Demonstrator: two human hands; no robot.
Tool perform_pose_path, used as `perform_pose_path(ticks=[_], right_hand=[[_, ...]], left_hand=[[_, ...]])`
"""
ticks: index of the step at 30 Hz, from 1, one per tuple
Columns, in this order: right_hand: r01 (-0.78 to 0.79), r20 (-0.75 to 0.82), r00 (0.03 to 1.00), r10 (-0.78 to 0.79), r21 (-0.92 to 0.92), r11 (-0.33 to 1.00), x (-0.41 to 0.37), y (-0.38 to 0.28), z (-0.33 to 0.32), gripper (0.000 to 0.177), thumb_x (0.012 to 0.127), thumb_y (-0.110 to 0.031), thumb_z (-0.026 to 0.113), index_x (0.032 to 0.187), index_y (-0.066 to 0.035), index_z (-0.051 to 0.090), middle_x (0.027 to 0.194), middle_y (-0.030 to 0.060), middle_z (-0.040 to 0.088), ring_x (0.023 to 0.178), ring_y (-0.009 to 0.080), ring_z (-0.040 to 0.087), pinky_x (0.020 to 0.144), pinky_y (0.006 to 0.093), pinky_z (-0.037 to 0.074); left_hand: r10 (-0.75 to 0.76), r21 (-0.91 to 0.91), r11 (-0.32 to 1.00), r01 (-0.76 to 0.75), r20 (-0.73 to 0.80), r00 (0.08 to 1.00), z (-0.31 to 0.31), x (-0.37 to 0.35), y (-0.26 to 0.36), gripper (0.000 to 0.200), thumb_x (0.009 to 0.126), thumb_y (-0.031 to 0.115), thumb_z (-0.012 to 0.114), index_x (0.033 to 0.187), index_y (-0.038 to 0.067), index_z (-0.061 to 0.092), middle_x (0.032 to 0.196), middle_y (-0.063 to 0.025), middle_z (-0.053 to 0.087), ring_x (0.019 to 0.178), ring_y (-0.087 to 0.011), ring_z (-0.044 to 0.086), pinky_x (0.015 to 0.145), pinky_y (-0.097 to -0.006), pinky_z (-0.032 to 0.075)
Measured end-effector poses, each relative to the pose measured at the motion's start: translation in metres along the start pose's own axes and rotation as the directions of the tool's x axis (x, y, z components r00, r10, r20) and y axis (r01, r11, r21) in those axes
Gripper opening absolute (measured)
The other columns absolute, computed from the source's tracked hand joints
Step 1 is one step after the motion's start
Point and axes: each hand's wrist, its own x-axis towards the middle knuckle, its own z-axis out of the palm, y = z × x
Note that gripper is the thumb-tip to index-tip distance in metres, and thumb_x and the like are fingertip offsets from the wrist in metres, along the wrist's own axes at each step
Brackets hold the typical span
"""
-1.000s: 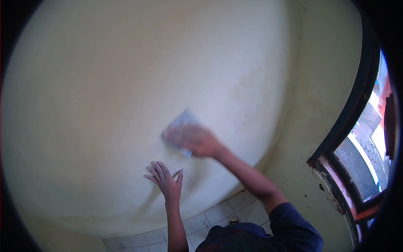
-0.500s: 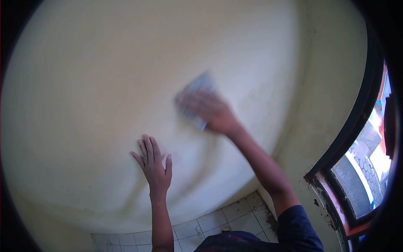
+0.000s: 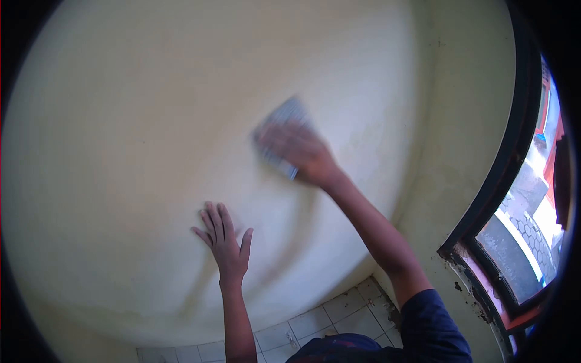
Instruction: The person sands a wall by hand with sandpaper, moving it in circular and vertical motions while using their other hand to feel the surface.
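Observation:
Against a pale cream wall (image 3: 133,97), my right hand (image 3: 299,148) presses a grey-blue patterned sheet (image 3: 292,110) flat, fingers laid over its middle. Its corners stick out above and below the hand. Blur hides whether it is paper or cloth. Lower down and to the left, my left hand (image 3: 227,245) rests on the same wall with fingers spread and thumb apart, holding nothing.
White floor tiles (image 3: 311,322) meet the wall's foot below. On the right, past the wall's corner, is a dark window frame (image 3: 517,151) with chipped, flaking plaster (image 3: 466,281) beneath it. Paving shows outside.
My right hand and the sheet stay in nearly the same place on the wall, blurred in both frames. The left hand appears slightly lower and farther right as the view shifts a little.

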Motion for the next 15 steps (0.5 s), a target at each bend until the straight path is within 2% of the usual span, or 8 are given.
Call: perform_pose_path(ticks=[3, 5, 8, 10, 11, 13, 14, 15], right_hand=[[-0.474, -0.365, 0.823, 0.434, -0.023, 0.88, 0.029, 0.044, -0.031, 0.065, 0.072, 0.015, 0.052, 0.133, -0.006, 0.059, 0.141, 0.0133, 0.056, 0.139, 0.0343, 0.043, 0.119, 0.0477, 0.029], [-0.598, -0.534, 0.625, 0.569, 0.141, 0.789, 0.021, 0.034, -0.01, 0.063, 0.075, 0.016, 0.049, 0.134, -0.006, 0.059, 0.142, 0.0133, 0.055, 0.139, 0.0339, 0.042, 0.12, 0.0476, 0.026], [-0.546, -0.384, 0.754, 0.533, 0.084, 0.833, -0.009, -0.028, 0.031, 0.059, 0.08, 0.011, 0.051, 0.137, -0.007, 0.057, 0.143, 0.012, 0.054, 0.138, 0.0301, 0.045, 0.119, 0.0456, 0.029], [-0.191, 0.089, 0.98, 0.18, 0.133, 0.972, -0.044, -0.025, 0.004, 0.055, 0.088, 0.001, 0.054, 0.141, -0.012, 0.053, 0.147, 0.0075, 0.052, 0.136, 0.0255, 0.048, 0.117, 0.0423, 0.034], [-0.012, 0.306, 0.95, -0.059, 0.225, 0.974, -0.059, -0.015, -0.007, 0.053, 0.091, -0.004, 0.055, 0.143, -0.015, 0.052, 0.148, 0.0053, 0.05, 0.135, 0.0232, 0.049, 0.116, 0.0407, 0.036], [-0.307, 0.004, 0.951, 0.309, -0.096, 0.947, -0.075, 0.06, -0.025, 0.05, 0.091, -0.006, 0.058, 0.141, -0.013, 0.054, 0.15, 0.0074, 0.048, 0.138, 0.0286, 0.046, 0.119, 0.0409, 0.032], [-0.513, -0.208, 0.834, 0.512, 0.052, 0.857, -0.072, 0.097, -0.04, 0.058, 0.084, -0.001, 0.06, 0.141, -0.007, 0.052, 0.151, 0.0131, 0.045, 0.141, 0.0303, 0.041, 0.12, 0.0396, 0.028], [-0.558, -0.341, 0.765, 0.546, 0.072, 0.827, -0.05, 0.104, -0.065, 0.06, 0.082, 0.004, 0.053, 0.142, -0.002, 0.049, 0.152, 0.0169, 0.044, 0.144, 0.0291, 0.037, 0.121, 0.038, 0.025]], left_hand=[[-0.001, 0.073, 0.997, -0.002, 0.044, 0.999, 0.0, 0.004, 0.006, 0.083, 0.097, 0.046, 0.051, 0.157, 0.003, 0.013, 0.165, -0.0199, 0.006, 0.153, -0.0387, -0.002, 0.116, -0.0611, -0.012], [-0.039, 0.098, 0.995, 0.038, 0.015, 0.999, 0.001, 0.004, 0.014, 0.083, 0.097, 0.045, 0.051, 0.157, 0.004, 0.014, 0.165, -0.0193, 0.006, 0.152, -0.0399, -0.003, 0.116, -0.0622, -0.012], [-0.049, 0.102, 0.993, 0.052, -0.039, 0.998, 0.004, 0.011, 0.03, 0.082, 0.096, 0.043, 0.052, 0.157, 0.004, 0.014, 0.165, -0.0187, 0.006, 0.152, -0.0406, -0.003, 0.114, -0.0639, -0.013], [-0.048, 0.149, 0.988, 0.047, 0.003, 0.999, 0.006, 0.01, 0.026, 0.081, 0.096, 0.041, 0.054, 0.157, 0.004, 0.016, 0.165, -0.0195, 0.007, 0.152, -0.0419, -0.002, 0.113, -0.066, -0.013], [-0.063, 0.207, 0.977, 0.056, 0.027, 0.998, 0.007, 0.012, 0.023, 0.08, 0.095, 0.039, 0.056, 0.157, 0.004, 0.018, 0.165, -0.0203, 0.009, 0.151, -0.0433, 0.0, 0.112, -0.0682, -0.013], [-0.06, 0.192, 0.98, 0.048, 0.058, 0.997, -0.001, 0.014, 0.024, 0.082, 0.095, 0.039, 0.056, 0.157, 0.004, 0.016, 0.165, -0.0195, 0.007, 0.152, -0.0429, -0.002, 0.112, -0.0674, -0.014], [-0.075, 0.182, 0.982, 0.055, 0.105, 0.992, -0.003, 0.011, 0.025, 0.084, 0.095, 0.04, 0.055, 0.158, 0.004, 0.014, 0.165, -0.0187, 0.006, 0.152, -0.0424, -0.003, 0.112, -0.0665, -0.014], [-0.089, 0.183, 0.981, 0.068, 0.107, 0.99, 0.002, 0.01, 0.026, 0.084, 0.095, 0.04, 0.055, 0.158, 0.004, 0.014, 0.165, -0.0187, 0.006, 0.152, -0.0424, -0.003, 0.112, -0.0665, -0.014]])
